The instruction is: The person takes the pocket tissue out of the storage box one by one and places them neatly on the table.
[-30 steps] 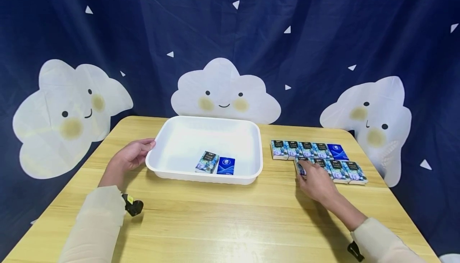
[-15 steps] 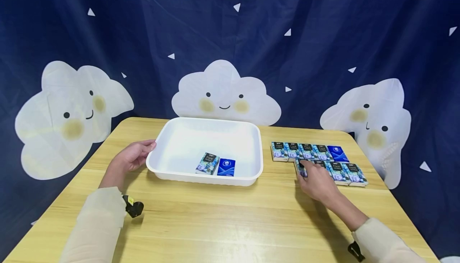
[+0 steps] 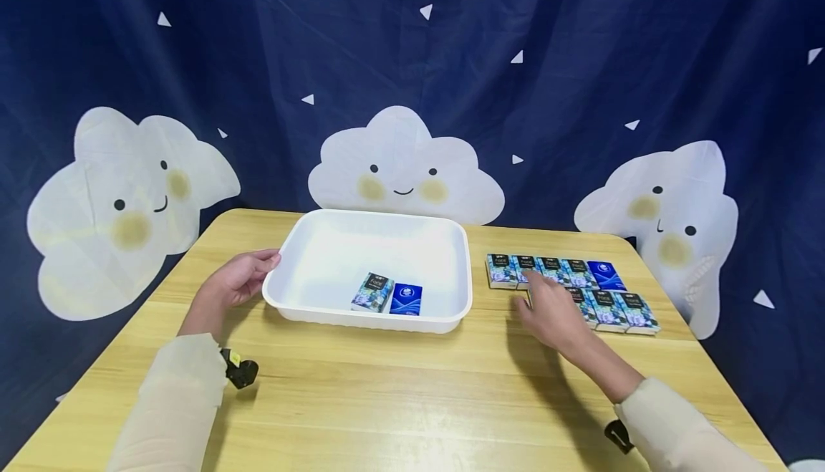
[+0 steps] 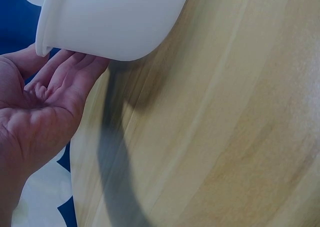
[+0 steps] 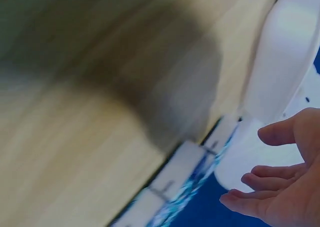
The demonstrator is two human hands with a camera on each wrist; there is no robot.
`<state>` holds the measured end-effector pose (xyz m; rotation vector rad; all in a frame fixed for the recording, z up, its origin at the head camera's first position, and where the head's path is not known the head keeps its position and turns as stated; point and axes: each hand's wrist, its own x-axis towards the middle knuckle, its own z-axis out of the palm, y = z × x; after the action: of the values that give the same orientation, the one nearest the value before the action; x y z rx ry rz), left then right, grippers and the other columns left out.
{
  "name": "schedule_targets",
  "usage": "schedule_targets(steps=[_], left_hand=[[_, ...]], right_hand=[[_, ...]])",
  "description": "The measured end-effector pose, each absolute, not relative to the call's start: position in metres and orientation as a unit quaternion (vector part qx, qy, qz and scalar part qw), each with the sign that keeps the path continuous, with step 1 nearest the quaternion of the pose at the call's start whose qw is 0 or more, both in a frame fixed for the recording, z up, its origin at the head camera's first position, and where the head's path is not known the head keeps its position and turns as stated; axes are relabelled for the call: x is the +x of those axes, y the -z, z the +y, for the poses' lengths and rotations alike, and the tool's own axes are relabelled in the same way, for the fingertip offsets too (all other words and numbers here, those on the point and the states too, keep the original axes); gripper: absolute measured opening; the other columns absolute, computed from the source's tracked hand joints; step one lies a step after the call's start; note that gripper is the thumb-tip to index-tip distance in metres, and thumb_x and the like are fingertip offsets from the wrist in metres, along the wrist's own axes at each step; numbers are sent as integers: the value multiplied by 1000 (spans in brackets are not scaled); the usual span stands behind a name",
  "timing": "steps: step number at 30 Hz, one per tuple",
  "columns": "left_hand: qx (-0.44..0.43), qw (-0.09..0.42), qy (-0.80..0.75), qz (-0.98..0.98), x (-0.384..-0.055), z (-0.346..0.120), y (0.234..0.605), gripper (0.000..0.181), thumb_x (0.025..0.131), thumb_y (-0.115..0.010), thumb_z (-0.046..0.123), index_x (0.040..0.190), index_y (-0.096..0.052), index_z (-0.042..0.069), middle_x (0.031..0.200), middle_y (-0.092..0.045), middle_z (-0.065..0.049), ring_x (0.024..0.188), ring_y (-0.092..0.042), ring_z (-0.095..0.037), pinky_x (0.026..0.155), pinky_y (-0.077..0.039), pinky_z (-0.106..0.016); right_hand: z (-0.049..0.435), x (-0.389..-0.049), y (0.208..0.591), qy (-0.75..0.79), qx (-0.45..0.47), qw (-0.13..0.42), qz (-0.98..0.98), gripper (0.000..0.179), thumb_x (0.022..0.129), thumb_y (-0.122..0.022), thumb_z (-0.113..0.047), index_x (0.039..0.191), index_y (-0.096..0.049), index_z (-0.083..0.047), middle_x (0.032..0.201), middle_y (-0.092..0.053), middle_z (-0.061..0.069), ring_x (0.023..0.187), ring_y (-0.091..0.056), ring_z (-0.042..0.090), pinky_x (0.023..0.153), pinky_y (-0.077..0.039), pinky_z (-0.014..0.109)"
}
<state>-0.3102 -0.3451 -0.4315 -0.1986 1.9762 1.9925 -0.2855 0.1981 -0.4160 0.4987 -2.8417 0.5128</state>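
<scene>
My left hand holds the left rim of a white plastic tray; in the left wrist view, the thumb is at the rim and the fingers reach under the tray. Inside the tray, at the front, lie a floral tissue pack and a plain blue tissue pack. Over the left end of two rows of tissue packs is my right hand, partly hiding the front row. The right wrist view shows that hand with its fingers apart and nothing between them.
The back row of packs ends at the right with a plain blue pack. A wooden table bears everything. Behind it hangs a dark blue curtain with smiling clouds. Black devices sit on both wrists.
My right hand has lifted off the front row's left pack and shifted left, its fingers parting. The left hand and the tray stay where they were.
</scene>
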Motion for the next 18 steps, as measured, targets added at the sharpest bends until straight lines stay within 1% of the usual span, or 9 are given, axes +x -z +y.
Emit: schedule_targets(steps=[2, 4, 6, 9, 14, 15, 18], left_hand=[[-69, 164, -698, 694, -310, -345, 432, 68, 108, -49, 22, 160, -14, -3, 102, -69, 10, 94, -69, -4, 87, -59, -24], [-68, 164, -698, 694, -310, -345, 432, 68, 108, -49, 22, 160, -13, -3, 102, -69, 10, 95, -69, -4, 88, -59, -24], [-65, 164, -699, 693, -310, -345, 432, 69, 108, -49, 23, 160, -13, -3, 102, -69, 10, 95, -69, -4, 88, -59, -24], [-63, 163, -700, 692, -310, -344, 432, 69, 108, -50, 23, 160, -13, -3, 102, -69, 10, 95, -69, -5, 87, -59, -24], [-66, 164, -700, 692, -310, -345, 432, 69, 108, -50, 22, 161, -14, -3, 101, -69, 10, 94, -69, -4, 87, -60, -24], [-66, 164, -701, 691, -310, -345, 432, 69, 108, -50, 22, 161, -13, -3, 101, -70, 10, 94, -69, -4, 87, -60, -24], [-67, 164, -701, 691, -310, -345, 432, 68, 108, -49, 22, 161, -13, -3, 101, -70, 10, 93, -70, -5, 86, -60, -24]], right_hand=[[189, -287, 412, -178, 184, 123, -959, 42, 93, -65, -8, 129, -58, 13, 112, -69, 32, 75, -69, 36, 81, -59, 56], [180, -289, 409, -183, 198, 138, -953, 35, 93, -66, -8, 121, -63, 11, 103, -72, 29, 65, -66, 29, 74, -60, 51], [170, -290, 405, -190, 211, 148, -947, 26, 93, -65, -8, 113, -67, 9, 93, -73, 24, 61, -64, 25, 67, -60, 47], [154, -291, 398, -200, 224, 149, -942, 20, 94, -65, -9, 108, -67, 5, 91, -74, 18, 68, -68, 26, 63, -59, 42], [125, -290, 388, -199, 228, 126, -945, 26, 95, -67, -13, 114, -67, 6, 90, -73, 17, 68, -64, 22, 58, -55, 35], [119, -289, 387, -198, 228, 123, -945, 28, 95, -68, -13, 115, -67, 6, 92, -73, 18, 69, -64, 22, 58, -55, 34], [102, -288, 384, -195, 237, 115, -945, 29, 94, -70, -14, 116, -67, 5, 97, -74, 19, 75, -68, 25, 66, -59, 38]])
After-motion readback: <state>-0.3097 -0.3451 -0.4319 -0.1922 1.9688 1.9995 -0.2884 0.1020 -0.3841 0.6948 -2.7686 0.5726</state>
